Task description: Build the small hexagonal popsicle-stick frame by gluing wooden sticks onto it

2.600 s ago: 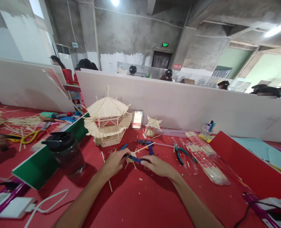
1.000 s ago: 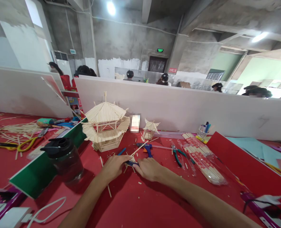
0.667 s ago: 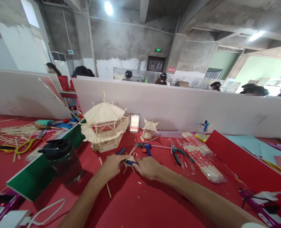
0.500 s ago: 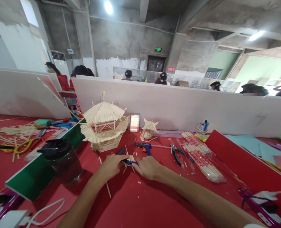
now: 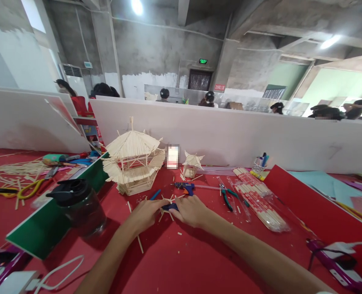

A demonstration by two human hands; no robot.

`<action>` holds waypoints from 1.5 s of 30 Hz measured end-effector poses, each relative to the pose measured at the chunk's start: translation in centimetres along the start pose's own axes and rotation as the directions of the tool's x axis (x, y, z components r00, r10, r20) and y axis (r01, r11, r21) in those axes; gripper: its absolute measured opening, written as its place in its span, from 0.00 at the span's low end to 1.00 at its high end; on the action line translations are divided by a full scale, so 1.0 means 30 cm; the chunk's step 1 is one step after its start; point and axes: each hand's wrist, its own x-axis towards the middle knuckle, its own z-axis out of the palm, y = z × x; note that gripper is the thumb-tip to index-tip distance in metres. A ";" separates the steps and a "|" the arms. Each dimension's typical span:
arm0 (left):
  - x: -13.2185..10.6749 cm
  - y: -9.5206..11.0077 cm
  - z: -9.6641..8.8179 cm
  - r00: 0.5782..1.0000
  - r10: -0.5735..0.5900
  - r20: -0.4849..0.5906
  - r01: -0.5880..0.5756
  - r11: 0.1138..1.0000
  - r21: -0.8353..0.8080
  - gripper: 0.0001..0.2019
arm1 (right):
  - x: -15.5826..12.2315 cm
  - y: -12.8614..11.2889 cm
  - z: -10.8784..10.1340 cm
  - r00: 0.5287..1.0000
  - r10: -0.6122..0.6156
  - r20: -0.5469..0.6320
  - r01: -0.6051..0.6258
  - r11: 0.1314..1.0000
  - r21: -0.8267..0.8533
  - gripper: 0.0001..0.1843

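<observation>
My left hand (image 5: 146, 213) and my right hand (image 5: 191, 210) meet over a small piece of glued wooden sticks (image 5: 167, 202) on the red table (image 5: 181, 257). The right hand's fingers are closed around a blue-handled tool (image 5: 169, 207) whose tip lies at the stick piece. With its fingertips pinched, the left hand presses on the sticks from the left. A large stick pavilion model (image 5: 133, 161) stands just behind my hands, and a smaller one (image 5: 192, 164) to its right. A blue glue gun (image 5: 184, 187) lies behind the right hand.
A dark bottle (image 5: 77, 206) stands left beside a green-edged board (image 5: 55, 212). Green-handled pliers (image 5: 227, 197) and packs of chopsticks (image 5: 257, 198) lie right. White partitions (image 5: 230, 134) close off the back. Cables and purple devices sit at both near corners. Other people work beyond.
Both hands have stayed at the stick piece. The right hand has slid closer to it along the blue tool, and the long stick that stuck up behind has dropped out of sight.
</observation>
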 end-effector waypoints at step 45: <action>0.047 0.074 0.075 0.876 -0.347 -0.336 -0.072 0.594 -0.801 0.07 | -0.284 0.220 0.123 0.779 0.627 0.011 -0.626 0.778 0.048 0.24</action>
